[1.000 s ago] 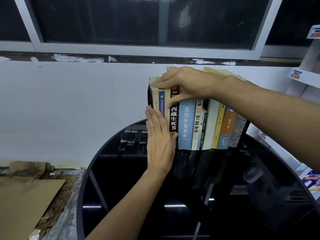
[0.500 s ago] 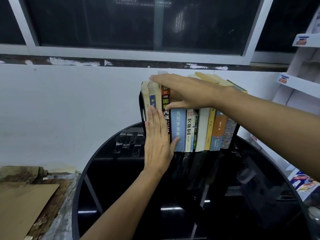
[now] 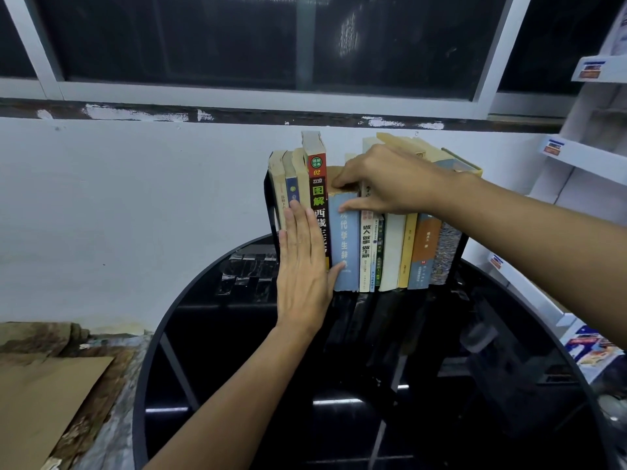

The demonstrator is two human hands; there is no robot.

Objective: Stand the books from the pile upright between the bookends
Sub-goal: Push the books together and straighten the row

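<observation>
A row of upright books stands at the far edge of a round black glass table (image 3: pixel 210 334), between a black left bookend (image 3: pixel 269 198) and a black right bookend (image 3: pixel 456 259). My left hand (image 3: pixel 303 262) lies flat, fingers together, against the spines of the leftmost books and the black-and-red book (image 3: pixel 318 184). My right hand (image 3: pixel 383 183) reaches over the top of the row; its thumb and fingers pinch the top of the light blue book (image 3: pixel 346 249). No pile of loose books is in view.
A white wall and a dark window rise just behind the books. White display shelves (image 3: pixel 583 154) stand at the right, with a printed packet (image 3: pixel 592 347) lower down. Brown cardboard (image 3: pixel 37 401) lies on a worn surface at the left.
My right hand slid right from the black-and-red book to the light blue book, uncovering the black-and-red book's top. My left hand stayed flat on the left spines.
</observation>
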